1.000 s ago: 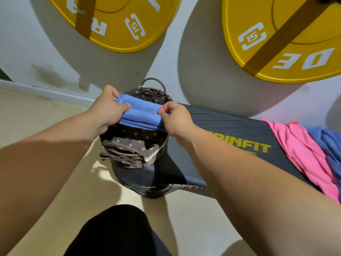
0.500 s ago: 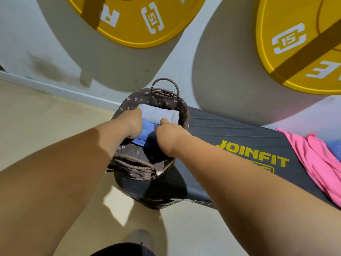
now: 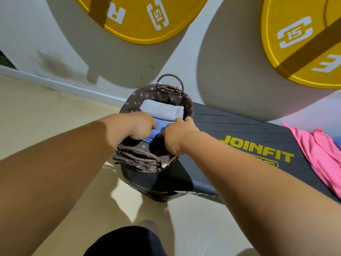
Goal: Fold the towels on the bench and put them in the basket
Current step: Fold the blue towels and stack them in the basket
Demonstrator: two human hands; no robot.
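Observation:
A brown wicker basket [image 3: 147, 160] with a flowered lining stands on the left end of the dark bench [image 3: 230, 124]. Inside it a folded grey towel [image 3: 162, 109] lies at the far side. In front of that sits a folded blue towel [image 3: 160, 126], low in the basket. My left hand [image 3: 141, 126] grips its left end and my right hand [image 3: 177, 136] grips its right end, both inside the rim. A pink towel [image 3: 321, 154] lies crumpled on the bench at the right, with a sliver of blue cloth [image 3: 336, 141] behind it.
Two yellow weight plates [image 3: 147, 19] [image 3: 299, 43] hang on the white wall behind the bench. Beige floor lies to the left and in front. My dark-clad leg [image 3: 125, 241] shows at the bottom edge.
The folded blue towel went from above the basket rim down into the basket, in front of the grey towel. Both hands followed it inside.

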